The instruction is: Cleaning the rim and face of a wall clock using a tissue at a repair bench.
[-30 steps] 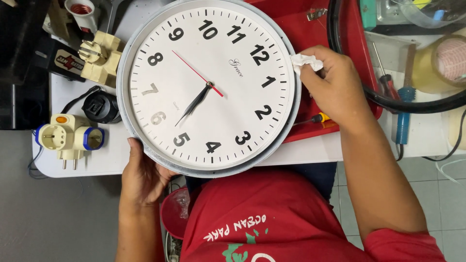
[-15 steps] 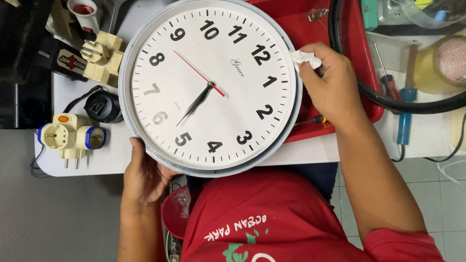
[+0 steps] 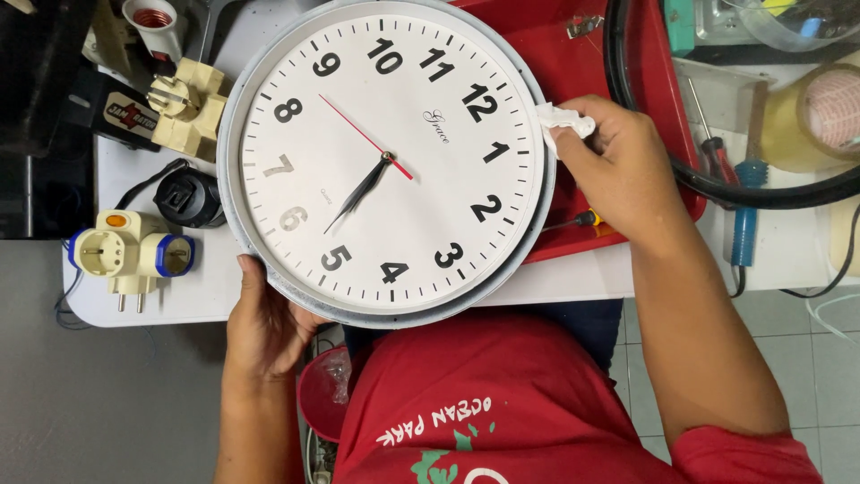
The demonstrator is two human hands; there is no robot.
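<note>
White-faced round wall clock (image 3: pixel 385 161) with pale grey rim, black numerals, black hands and a thin red second hand, lying face up over the near edge of the white desk (image 3: pixel 573 278) and partly over a red tray (image 3: pixel 582 72). Left hand (image 3: pixel 264 327) clasped on the clock's lower-left rim from beneath, thumb up along the edge. Right hand (image 3: pixel 623 175) clenched around a small wad of white cloth (image 3: pixel 563 118), pressed to the rim at the clock's right side, beside the twelve and one. Just under that hand, a screwdriver with a yellow-orange handle (image 3: pixel 587 220) on the tray edge. Left of the clock: cream plug adapter (image 3: pixel 186 108), black round plug with cable (image 3: pixel 190 199), cream multi-socket adapter with blue sockets (image 3: pixel 134 255). Right of the tray: thick black hoop (image 3: pixel 717 184), blue-handled tool (image 3: pixel 743 229), roll of clear tape (image 3: pixel 820 112). Below, red shirt (image 3: pixel 502 403) close against the desk edge; grey tiled floor (image 3: pixel 806 332) to the right.
</note>
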